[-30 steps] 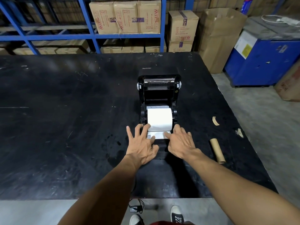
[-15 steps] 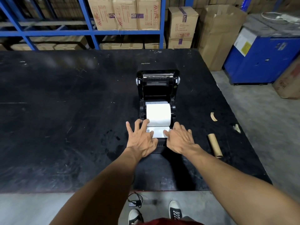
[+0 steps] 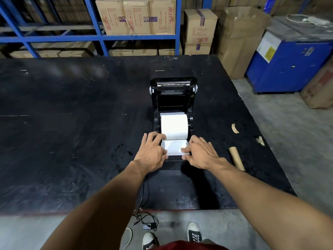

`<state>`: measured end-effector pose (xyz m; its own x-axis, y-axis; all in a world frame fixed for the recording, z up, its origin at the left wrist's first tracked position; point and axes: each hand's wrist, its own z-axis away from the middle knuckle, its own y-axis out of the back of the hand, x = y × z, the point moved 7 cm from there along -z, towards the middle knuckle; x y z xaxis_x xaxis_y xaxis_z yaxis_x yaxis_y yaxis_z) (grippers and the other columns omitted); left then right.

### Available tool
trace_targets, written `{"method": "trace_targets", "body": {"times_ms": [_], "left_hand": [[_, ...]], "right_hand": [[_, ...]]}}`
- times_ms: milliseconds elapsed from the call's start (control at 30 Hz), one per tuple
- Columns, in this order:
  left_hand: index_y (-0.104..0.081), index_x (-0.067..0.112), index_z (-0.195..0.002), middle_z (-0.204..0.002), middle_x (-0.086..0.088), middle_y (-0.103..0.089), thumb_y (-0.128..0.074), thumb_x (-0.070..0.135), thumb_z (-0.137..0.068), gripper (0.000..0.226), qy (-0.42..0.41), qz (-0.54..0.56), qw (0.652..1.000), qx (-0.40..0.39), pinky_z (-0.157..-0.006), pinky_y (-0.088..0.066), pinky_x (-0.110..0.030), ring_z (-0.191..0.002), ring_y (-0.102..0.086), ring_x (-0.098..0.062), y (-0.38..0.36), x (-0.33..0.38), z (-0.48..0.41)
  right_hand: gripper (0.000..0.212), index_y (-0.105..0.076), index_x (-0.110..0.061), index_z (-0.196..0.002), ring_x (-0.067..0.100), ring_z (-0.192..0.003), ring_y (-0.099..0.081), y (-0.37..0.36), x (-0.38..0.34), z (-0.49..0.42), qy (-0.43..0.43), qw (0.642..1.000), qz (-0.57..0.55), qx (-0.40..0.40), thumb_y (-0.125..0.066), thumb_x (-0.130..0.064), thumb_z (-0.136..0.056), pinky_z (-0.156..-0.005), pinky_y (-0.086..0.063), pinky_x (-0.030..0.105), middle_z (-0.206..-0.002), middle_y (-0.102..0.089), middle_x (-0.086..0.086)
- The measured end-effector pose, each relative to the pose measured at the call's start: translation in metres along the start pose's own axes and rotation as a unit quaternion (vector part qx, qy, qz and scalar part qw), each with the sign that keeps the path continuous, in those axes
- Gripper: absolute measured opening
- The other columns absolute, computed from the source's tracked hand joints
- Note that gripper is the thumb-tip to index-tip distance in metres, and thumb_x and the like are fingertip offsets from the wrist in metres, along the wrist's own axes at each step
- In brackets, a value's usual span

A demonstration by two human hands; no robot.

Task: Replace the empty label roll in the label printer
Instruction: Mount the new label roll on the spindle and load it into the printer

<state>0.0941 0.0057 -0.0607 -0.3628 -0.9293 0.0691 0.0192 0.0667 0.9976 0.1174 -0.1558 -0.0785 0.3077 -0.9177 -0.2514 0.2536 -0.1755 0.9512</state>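
Note:
A black label printer point(image 3: 173, 98) stands on the black table with its lid tipped up and back. A full white label roll point(image 3: 174, 126) lies in its bay. The roll's free end, a white paper strip point(image 3: 173, 147), lies flat over the front feed slot. My left hand point(image 3: 153, 153) rests on the strip's left edge, fingers bent, thumb pressing the paper. My right hand point(image 3: 201, 153) presses the right edge with thumb and fingertips. An empty brown cardboard core point(image 3: 236, 158) lies on the table to the right of the printer.
Two cardboard scraps point(image 3: 234, 128) lie near the table's right edge point(image 3: 252, 112). The printer's cable point(image 3: 142, 201) runs off the near edge to an adapter on the floor. Blue shelving with cartons point(image 3: 135, 17) stands behind; a blue machine point(image 3: 292, 64) is at the right.
Both hands slid slightly back toward me along the paper strip, so more of it shows. The left fingers curled in. The view shifted a little.

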Motion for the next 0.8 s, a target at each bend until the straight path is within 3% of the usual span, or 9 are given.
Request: {"method": "trace_targets", "body": {"times_ms": [233,367,433,567,800], "left_hand": [[-0.079,0.015,-0.083,-0.131,-0.002,-0.055,-0.061,0.022,-0.092,0.021,-0.037,-0.01,0.999,0.029,-0.114,-0.028,-0.048,-0.125,-0.041,-0.029,0.001,0.005,0.004],[-0.076,0.009,-0.08,-0.113,-0.005,-0.065,-0.064,0.015,-0.089,0.016,-0.025,-0.002,0.997,0.073,-0.106,-0.037,-0.046,-0.112,-0.053,-0.033,0.004,0.006,0.01],[-0.076,0.009,-0.089,-0.114,-0.004,-0.065,-0.063,0.016,-0.091,0.015,-0.019,-0.026,0.997,0.073,-0.11,-0.032,-0.047,-0.113,-0.053,-0.033,0.004,0.01,0.012],[-0.065,0.016,-0.119,-0.127,0.004,-0.057,-0.046,0.026,-0.1,0.029,0.001,-0.092,0.996,-0.004,-0.12,-0.015,-0.044,-0.127,-0.042,-0.023,-0.011,0.013,0.015],[-0.06,0.014,-0.101,-0.106,-0.001,-0.061,-0.045,0.013,-0.096,0.015,-0.036,-0.081,0.995,-0.046,-0.121,-0.016,-0.037,-0.108,-0.058,-0.02,-0.009,0.021,0.019]], "right_hand": [[0.028,-0.072,-0.031,-0.12,0.021,-0.104,-0.049,0.001,0.002,0.01,0.054,0.998,-0.007,0.038,-0.055,-0.028,-0.098,-0.079,-0.03,0.033,-0.106,-0.054,-0.008],[0.024,-0.077,-0.023,-0.108,0.024,-0.102,-0.055,0.005,0.004,0.016,0.066,0.996,-0.008,0.055,-0.054,-0.024,-0.099,-0.083,-0.041,0.035,-0.109,-0.068,-0.005],[0.025,-0.077,-0.022,-0.107,0.026,-0.1,-0.057,0.009,0.0,0.019,0.076,0.995,0.0,0.059,-0.053,-0.024,-0.099,-0.086,-0.046,0.038,-0.107,-0.07,-0.002],[0.024,-0.076,-0.018,-0.103,0.026,-0.097,-0.06,0.007,-0.002,0.028,0.065,0.995,-0.012,0.068,-0.052,-0.021,-0.098,-0.087,-0.05,0.038,-0.106,-0.072,0.002],[0.023,-0.072,-0.012,-0.097,0.025,-0.1,-0.061,0.005,-0.01,0.047,0.065,0.995,-0.007,0.071,-0.05,-0.016,-0.097,-0.084,-0.052,0.036,-0.112,-0.064,-0.001]]}}
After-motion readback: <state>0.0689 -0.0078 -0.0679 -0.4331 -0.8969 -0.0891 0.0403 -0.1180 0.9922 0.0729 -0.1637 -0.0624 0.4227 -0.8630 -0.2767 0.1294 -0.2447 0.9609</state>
